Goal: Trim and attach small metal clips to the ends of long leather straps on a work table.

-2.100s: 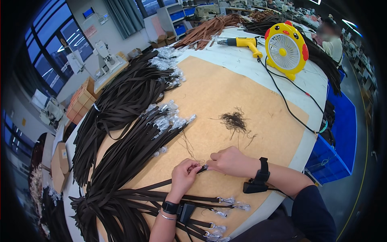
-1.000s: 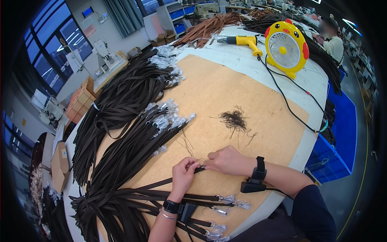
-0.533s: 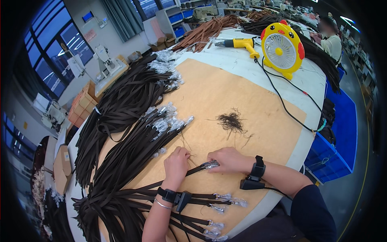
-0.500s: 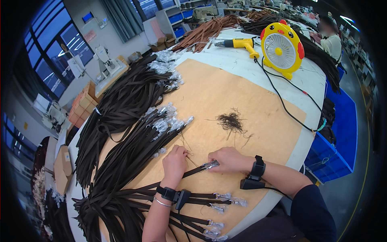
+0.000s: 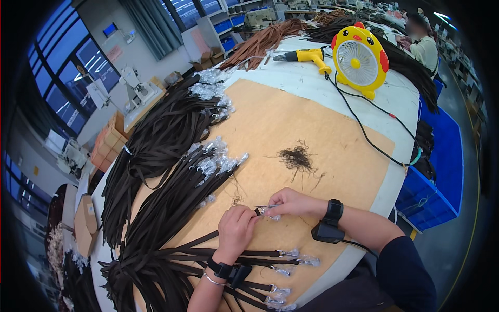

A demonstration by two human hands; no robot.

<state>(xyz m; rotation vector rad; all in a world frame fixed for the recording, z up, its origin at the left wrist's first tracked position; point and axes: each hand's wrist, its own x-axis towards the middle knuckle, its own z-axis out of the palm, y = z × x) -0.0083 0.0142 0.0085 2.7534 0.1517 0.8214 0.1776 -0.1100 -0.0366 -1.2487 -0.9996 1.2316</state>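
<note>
My left hand (image 5: 237, 229) is closed on a dark brown strap (image 5: 204, 239) close to its end, fingers pinching it. Beside those fingertips, my right hand (image 5: 291, 202) is closed on a thin metal tool (image 5: 264, 206), which looks like thread snips. A plastic-wrapped metal clasp (image 5: 273, 216) at the strap's end shows just under the right fingers, which partly hide it. Several more straps with plastic-wrapped clasps (image 5: 289, 253) lie below my hands. Loose thread (image 5: 237, 199) rests on the tan sheet above my left hand.
Bundles of dark straps (image 5: 171, 122) cover the left of the tan sheet (image 5: 332, 130). Thread scraps (image 5: 296, 157) are heaped mid-sheet. Beyond stand a yellow heat gun (image 5: 306, 56) and a yellow fan (image 5: 358, 62), with trailing cables. A blue bin (image 5: 431, 200) is at right; a person (image 5: 422, 47) sits far back.
My left hand has moved right from the loose thread, which now lies on the sheet, to the strap's end. My right hand has stayed nearly in place.
</note>
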